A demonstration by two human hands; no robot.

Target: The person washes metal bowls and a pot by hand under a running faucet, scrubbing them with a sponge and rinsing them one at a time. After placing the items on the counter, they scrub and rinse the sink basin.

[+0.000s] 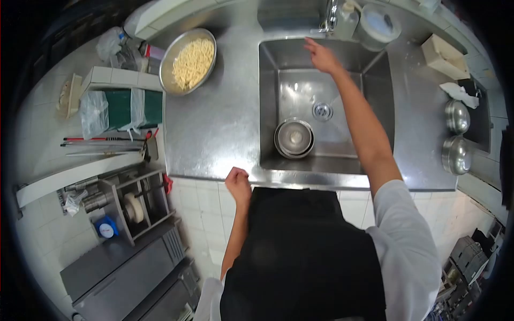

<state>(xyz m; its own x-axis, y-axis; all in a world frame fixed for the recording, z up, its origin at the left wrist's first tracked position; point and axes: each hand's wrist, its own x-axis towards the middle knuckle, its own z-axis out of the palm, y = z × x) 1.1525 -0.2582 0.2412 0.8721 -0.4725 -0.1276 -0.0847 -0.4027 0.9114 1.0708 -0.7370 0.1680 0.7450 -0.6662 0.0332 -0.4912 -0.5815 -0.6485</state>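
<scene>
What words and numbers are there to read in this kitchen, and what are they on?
No word or number here is clear enough to read.
Blue scale: its dial is too small to read.
Clear bottle by the tap: too blurred to tell.
Noodle bowl: no writing that I can see.

The right arm stretches far forward, its hand (321,55) part-open; the left hand (238,185) curls loosely, elbow bent.
</scene>
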